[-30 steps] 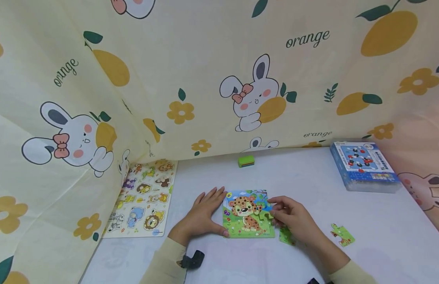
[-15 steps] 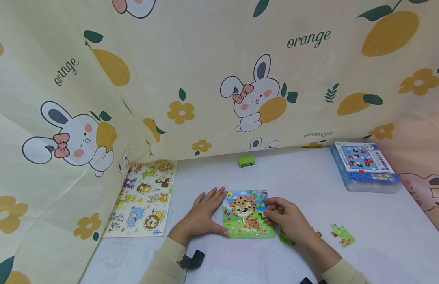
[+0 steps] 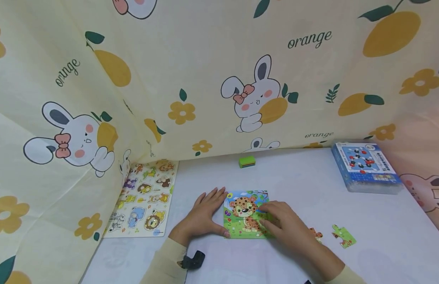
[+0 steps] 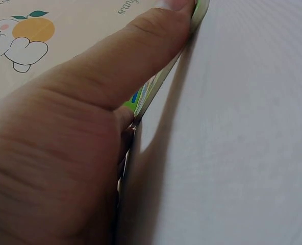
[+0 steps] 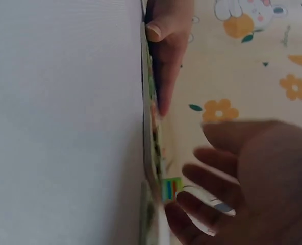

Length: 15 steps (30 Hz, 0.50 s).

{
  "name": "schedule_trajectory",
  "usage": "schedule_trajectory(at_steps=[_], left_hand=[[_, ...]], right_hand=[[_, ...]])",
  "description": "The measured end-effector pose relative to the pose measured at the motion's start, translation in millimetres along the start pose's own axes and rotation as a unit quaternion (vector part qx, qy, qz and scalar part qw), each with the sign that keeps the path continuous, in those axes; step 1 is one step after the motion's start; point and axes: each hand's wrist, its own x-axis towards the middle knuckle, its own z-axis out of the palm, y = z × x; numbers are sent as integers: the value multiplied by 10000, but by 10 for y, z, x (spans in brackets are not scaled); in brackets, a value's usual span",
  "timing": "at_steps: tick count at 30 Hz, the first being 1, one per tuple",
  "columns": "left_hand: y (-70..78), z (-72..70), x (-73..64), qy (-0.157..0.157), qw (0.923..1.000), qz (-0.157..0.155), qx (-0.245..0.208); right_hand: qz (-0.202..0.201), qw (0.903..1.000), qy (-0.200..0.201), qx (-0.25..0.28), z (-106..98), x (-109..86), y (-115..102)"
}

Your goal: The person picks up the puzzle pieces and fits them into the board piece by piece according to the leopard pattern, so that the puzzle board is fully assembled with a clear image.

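Observation:
A square leopard jigsaw puzzle (image 3: 237, 227) lies on the white table. My left hand (image 3: 202, 217) rests along its left side, fingers straight, with the thumb on the lower left corner; the left wrist view shows that thumb (image 4: 135, 48) over the edge. Over the puzzle's right part is my right hand (image 3: 288, 225), hiding that area. In the right wrist view this hand (image 5: 253, 178) has its fingers apart and loosely bent, nothing between them. Right of it lie two loose puzzle pieces, one green (image 3: 343, 236), one partly behind the wrist (image 3: 316, 234).
At the left lies an animal picture board (image 3: 143, 197), partly under the curtain (image 3: 201, 59). A small green block (image 3: 247, 162) stands behind the puzzle. The blue box (image 3: 366, 167) with a molecule picture sits at the back right.
My right hand has moved left over the puzzle; the green piece it pinched is no longer seen in its fingers. The loose piece beside the puzzle is now hidden. My left hand has stayed put.

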Motion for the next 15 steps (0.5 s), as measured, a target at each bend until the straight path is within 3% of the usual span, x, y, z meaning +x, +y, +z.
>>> schedule_trajectory(at_steps=[2,4,8,15], left_hand=[[11,-11,-1,-13,10000,-14,8],[20,-19,-2,-21,10000,-28,13],[19,-15,1,-23,10000,-39,36],[1,3,2,-33,10000,-44,44]], right_hand=[[-494,9967,-270,-586,22,-12,-28],[-682,9911,-666,-934,35,-26,-48],[-515,9836,-1218,-1227,40,-43,-77],[-392,9824,-1219,-1361,35,-49,-82]])
